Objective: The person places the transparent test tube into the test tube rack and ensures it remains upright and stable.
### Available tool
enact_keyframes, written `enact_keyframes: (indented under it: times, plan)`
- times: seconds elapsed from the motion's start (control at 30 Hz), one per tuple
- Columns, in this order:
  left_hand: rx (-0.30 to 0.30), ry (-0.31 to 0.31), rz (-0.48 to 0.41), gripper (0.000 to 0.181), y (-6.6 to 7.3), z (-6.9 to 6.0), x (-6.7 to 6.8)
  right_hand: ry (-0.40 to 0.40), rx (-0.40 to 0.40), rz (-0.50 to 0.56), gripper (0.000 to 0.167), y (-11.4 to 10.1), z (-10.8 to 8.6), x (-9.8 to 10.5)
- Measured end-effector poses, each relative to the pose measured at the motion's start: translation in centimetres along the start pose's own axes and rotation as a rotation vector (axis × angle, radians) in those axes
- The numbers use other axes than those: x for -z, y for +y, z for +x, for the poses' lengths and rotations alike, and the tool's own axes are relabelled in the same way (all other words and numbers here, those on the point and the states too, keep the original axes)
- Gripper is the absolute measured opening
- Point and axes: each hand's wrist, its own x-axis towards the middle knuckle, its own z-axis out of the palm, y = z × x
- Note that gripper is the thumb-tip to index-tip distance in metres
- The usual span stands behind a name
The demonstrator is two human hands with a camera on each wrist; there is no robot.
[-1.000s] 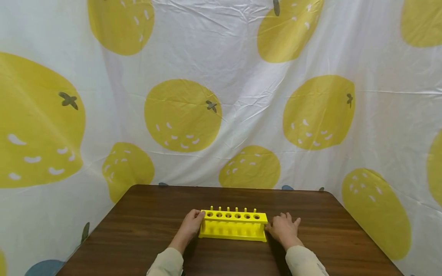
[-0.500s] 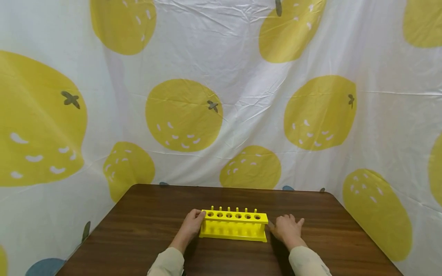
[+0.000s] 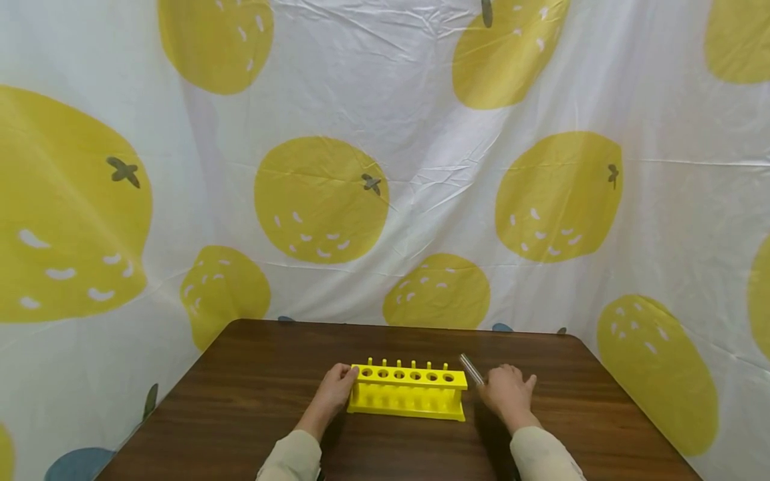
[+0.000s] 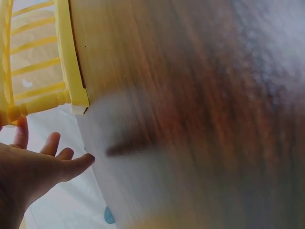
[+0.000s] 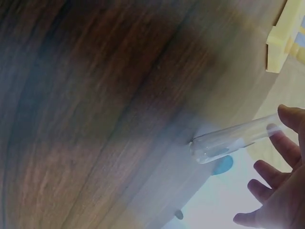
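A yellow test tube rack (image 3: 406,404) with a row of round holes and upright pegs stands on the brown table. At its left end my left hand (image 3: 335,389) holds the top board, thumb on top. In the left wrist view a finger touches the rack's end post (image 4: 40,102), while the other fingers stay loose. My right hand (image 3: 507,394) pinches a clear glass test tube (image 5: 233,138) between thumb and forefinger, just right of the rack. The tube slants away toward the back left in the head view; its near end is hidden by the hand.
The wood-grain table (image 3: 259,381) has rounded far corners. A white cloth (image 3: 427,200) printed with big yellow fruit hangs behind and along both sides of it.
My right hand has moved right, away from the rack's right end. The test tube now shows beyond its fingers. My left hand and the rack have stayed in place.
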Motion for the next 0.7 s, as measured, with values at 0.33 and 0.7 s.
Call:
enact_keyframes:
  times: [0.33,0.7]
  plan:
    - [-0.004,0.007,-0.015,0.035,0.03,-0.05,-0.07,0.109,-0.015,0.111,0.02,-0.19,-0.19,0.65]
    - [-0.012,-0.001,0.002,0.037,0.05,-0.1,0.12,0.164,-0.037,0.246,0.029,-0.6,0.05,0.59]
